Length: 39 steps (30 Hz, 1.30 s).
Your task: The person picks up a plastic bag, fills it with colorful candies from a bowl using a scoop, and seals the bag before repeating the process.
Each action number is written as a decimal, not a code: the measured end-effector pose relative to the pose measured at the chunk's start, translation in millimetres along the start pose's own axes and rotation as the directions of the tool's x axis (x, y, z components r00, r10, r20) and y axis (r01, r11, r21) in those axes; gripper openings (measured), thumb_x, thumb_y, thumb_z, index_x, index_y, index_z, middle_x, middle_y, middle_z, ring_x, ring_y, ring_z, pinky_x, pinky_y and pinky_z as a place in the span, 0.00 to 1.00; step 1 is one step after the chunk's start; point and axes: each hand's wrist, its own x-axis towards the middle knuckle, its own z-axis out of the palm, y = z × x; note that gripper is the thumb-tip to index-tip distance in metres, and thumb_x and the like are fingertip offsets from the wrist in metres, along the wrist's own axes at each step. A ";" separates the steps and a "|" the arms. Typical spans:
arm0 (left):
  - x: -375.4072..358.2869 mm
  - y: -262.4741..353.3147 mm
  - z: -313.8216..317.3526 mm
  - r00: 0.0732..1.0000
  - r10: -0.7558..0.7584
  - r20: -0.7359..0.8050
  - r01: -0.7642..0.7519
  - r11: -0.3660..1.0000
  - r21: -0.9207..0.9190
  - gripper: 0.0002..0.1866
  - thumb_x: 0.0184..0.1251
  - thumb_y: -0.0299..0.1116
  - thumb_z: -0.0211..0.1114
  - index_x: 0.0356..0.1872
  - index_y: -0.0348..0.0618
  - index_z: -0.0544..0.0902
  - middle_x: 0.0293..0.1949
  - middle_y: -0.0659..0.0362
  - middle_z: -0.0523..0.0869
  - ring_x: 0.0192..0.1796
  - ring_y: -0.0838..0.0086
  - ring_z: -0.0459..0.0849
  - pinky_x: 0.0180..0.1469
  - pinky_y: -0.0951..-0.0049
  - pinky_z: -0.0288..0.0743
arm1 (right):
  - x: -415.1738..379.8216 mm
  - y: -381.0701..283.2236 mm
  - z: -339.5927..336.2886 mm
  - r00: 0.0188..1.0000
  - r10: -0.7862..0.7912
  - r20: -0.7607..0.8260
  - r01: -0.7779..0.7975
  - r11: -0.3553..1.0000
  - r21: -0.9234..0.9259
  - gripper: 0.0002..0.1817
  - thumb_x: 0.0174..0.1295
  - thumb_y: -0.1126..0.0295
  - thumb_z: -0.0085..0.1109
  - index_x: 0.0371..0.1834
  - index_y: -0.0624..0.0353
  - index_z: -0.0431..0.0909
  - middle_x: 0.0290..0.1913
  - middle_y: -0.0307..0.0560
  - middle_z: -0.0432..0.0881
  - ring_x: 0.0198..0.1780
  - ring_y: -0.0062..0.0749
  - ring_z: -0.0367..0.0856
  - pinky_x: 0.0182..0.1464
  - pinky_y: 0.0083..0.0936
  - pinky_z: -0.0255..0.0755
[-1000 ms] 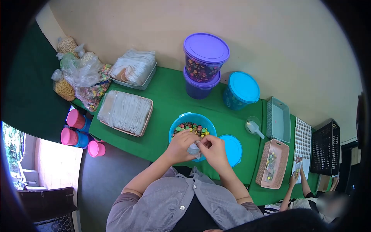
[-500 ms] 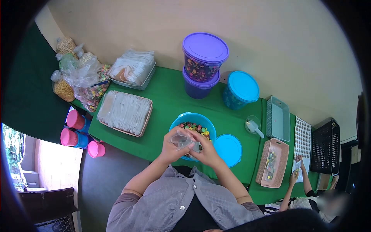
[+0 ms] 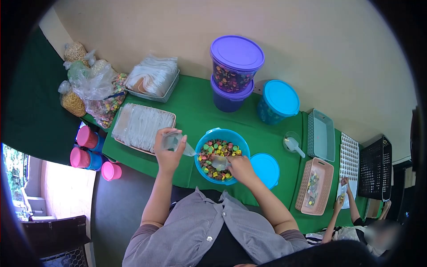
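Note:
My left hand [image 3: 168, 151] is closed round a clear plastic bag [image 3: 189, 150], its mouth held open, left of a blue tub [image 3: 199, 172]. Small colourful candies [image 3: 219, 147], mostly yellow, green and reddish, fill much of that tub. My right hand [image 3: 240, 168] reaches over the tub's right rim, gripping a clear plastic cup [image 3: 219, 163] that dips into the candies. Whether the cup has a handle is hidden by my fingers. Beside the tub lies its round blue lid [image 3: 264, 171].
Baskets of flat clear bags [image 3: 144, 127] stand at the left. Lidded purple tubs [image 3: 233, 66] and a blue one [image 3: 278, 102] are at the back. A pink basket [image 3: 327, 187] holds filled bags; beyond it, another person's hands [image 3: 341, 198] handle a bag.
My hands have parted from above the tub. The left has moved left with the bag; the right has gone down into the candies with the cup.

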 end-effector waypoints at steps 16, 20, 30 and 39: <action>-45.3 -92.1 58.6 0.996 -0.086 -0.017 0.084 0.887 0.455 0.18 0.48 0.28 0.70 0.42 0.43 0.77 0.39 0.55 0.80 0.50 0.59 0.78 0.61 0.59 0.65 | 90.8 35.4 7.3 0.897 -0.439 0.057 0.424 0.814 -0.398 0.17 0.55 0.74 0.54 0.48 0.58 0.82 0.38 0.45 0.81 0.46 0.37 0.78 0.50 0.33 0.71; -46.9 -91.5 56.9 0.999 -0.053 0.007 0.041 0.852 0.521 0.18 0.49 0.30 0.71 0.43 0.45 0.76 0.40 0.58 0.80 0.50 0.61 0.78 0.68 0.52 0.56 | 89.6 38.2 8.1 0.924 -0.377 0.059 0.381 0.898 -0.219 0.10 0.54 0.74 0.56 0.36 0.60 0.85 0.33 0.51 0.82 0.41 0.47 0.80 0.46 0.41 0.75; -47.9 -91.3 56.4 0.998 -0.059 0.013 0.045 0.859 0.509 0.18 0.51 0.31 0.70 0.43 0.45 0.76 0.40 0.59 0.80 0.50 0.62 0.79 0.70 0.51 0.53 | 88.4 37.2 15.7 0.963 0.173 0.209 -0.181 0.983 0.023 0.11 0.58 0.68 0.60 0.42 0.56 0.87 0.36 0.59 0.85 0.41 0.53 0.84 0.47 0.43 0.76; -49.0 -94.2 56.6 0.997 -0.072 0.018 0.053 0.859 0.509 0.18 0.51 0.31 0.70 0.43 0.44 0.76 0.40 0.58 0.80 0.50 0.62 0.79 0.70 0.51 0.53 | 81.4 62.1 30.4 0.903 0.196 0.383 -0.324 0.896 0.305 0.11 0.56 0.67 0.65 0.41 0.55 0.87 0.38 0.54 0.86 0.39 0.45 0.85 0.47 0.37 0.76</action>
